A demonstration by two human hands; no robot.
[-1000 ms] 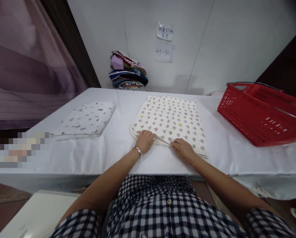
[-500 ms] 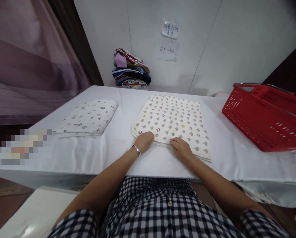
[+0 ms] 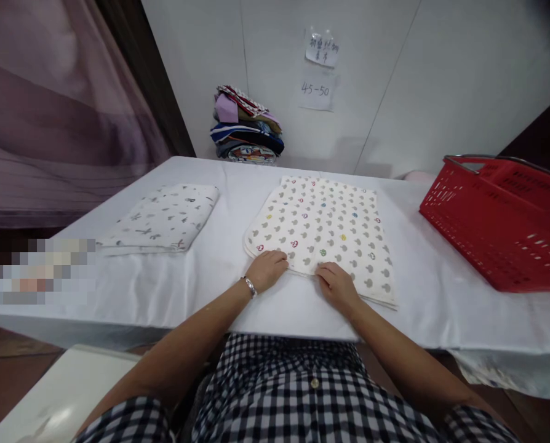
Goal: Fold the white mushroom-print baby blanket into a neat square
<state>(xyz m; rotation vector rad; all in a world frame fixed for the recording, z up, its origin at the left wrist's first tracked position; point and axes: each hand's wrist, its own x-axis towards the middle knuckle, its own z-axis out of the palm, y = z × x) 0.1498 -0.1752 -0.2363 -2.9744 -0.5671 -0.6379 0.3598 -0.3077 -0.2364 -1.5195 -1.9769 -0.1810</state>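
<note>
Since a second ago the raised fold of cloth between the two hands has gone flat, and both hands have stayed at the near edge of the dotted cloth [image 3: 323, 231]. The left hand [image 3: 266, 269] lies palm down on the near left corner, its fingers [image 3: 278, 258] curled loosely and pressing the cloth to the table [image 3: 219, 289]; a bracelet [image 3: 249, 286] sits on that wrist. The right hand [image 3: 337, 286] lies just beside it, a short gap apart, fingers [image 3: 323, 271] bent with the tips on the cloth's edge. Whether either hand pinches the edge or only presses it, I cannot tell.

The dotted cloth lies flat and folded in layers, spreading away from the fingertips toward the wall. Well to the left of the left fingers lies a second folded cloth [image 3: 162, 218], white with small grey marks. Well to the right of the right fingers stands a red basket [image 3: 496, 227], part of it past the picture's edge. Far beyond the fingertips, against the wall, is a stack of clothes [image 3: 246, 126], with two paper notes [image 3: 318, 71] stuck above and right of it. Nearest the camera is a checked shirt [image 3: 302, 394].
</note>
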